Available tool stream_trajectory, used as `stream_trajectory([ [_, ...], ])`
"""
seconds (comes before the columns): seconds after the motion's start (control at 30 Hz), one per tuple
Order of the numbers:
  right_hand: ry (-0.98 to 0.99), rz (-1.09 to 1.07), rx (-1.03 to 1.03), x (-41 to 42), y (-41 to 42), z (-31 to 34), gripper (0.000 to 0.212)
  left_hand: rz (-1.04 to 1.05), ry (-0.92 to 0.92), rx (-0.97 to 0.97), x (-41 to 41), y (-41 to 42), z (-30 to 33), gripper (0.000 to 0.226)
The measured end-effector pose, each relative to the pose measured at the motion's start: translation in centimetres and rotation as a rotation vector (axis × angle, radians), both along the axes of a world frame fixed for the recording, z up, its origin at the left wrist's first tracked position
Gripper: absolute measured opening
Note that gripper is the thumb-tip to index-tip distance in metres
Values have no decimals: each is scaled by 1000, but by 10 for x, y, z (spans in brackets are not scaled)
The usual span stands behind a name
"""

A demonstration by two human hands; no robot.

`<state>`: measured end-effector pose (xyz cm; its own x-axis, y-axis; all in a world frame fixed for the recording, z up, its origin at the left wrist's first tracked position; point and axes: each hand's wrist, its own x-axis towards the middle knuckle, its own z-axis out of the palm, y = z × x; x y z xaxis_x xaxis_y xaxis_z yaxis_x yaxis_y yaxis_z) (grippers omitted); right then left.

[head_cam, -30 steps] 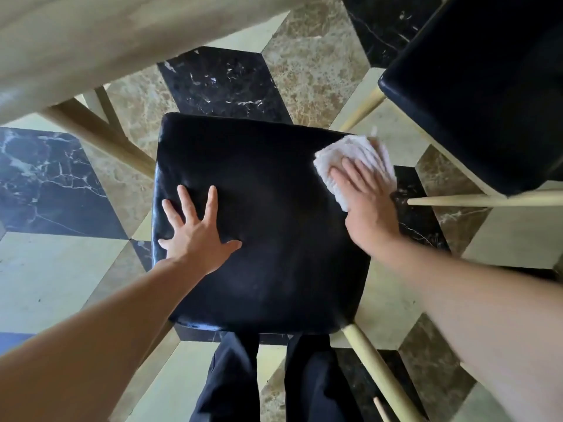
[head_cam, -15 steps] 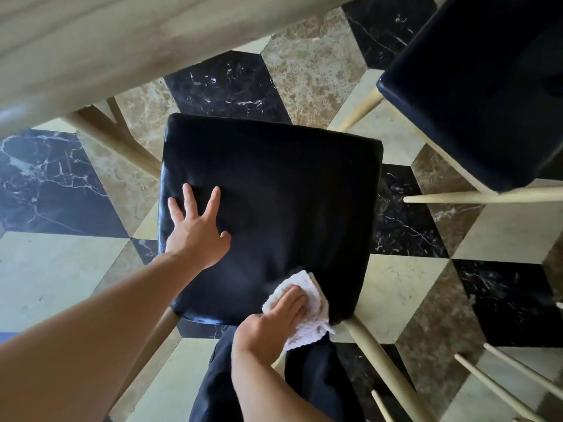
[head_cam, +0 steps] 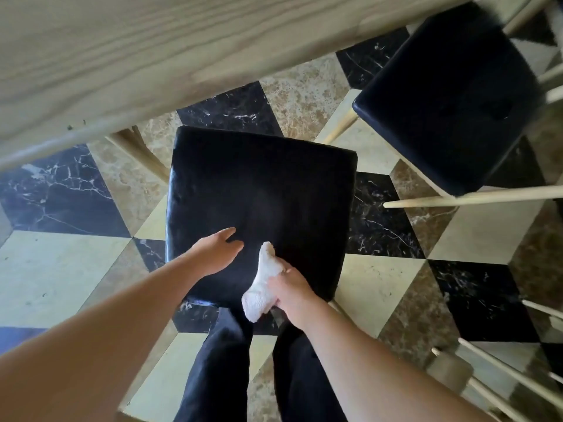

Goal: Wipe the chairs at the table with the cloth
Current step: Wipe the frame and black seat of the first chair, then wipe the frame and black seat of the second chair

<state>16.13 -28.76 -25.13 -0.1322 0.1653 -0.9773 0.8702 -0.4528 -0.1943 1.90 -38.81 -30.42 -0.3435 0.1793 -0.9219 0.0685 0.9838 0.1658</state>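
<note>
At the seat's [head_cam: 262, 193] near edge, I see the right hand [head_cam: 292, 289] gripping the cloth [head_cam: 263, 287]; left hand [head_cam: 213, 254] apparently resting open; unwiped seat lies ahead.

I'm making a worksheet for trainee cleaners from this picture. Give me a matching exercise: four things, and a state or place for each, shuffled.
Things:
1. left hand
2. right hand
3. cloth
4. second chair

States or places:
A. white, bunched at the near seat's front edge
B. gripping the cloth
C. open, over the black seat
D. at upper right, nobody touching it

Pairs: 1-C, 2-B, 3-A, 4-D
</note>
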Motion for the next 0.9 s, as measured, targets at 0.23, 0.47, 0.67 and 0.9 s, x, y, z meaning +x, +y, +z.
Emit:
stream_trajectory([
  [0.23,225,-311,-66,12,47,95,35,408,-47,146,23,-7,88,54],
  [0.47,515,-435,-282,62,97,202,42,645,-326,513,41,41,215,72],
  [0.67,627,-494,-267,129,185,260,52,606,-553,807,106,134,280,50],
  [0.9,635,-443,-153,265,325,317,61,713,-580,939,265,283,328,50],
])
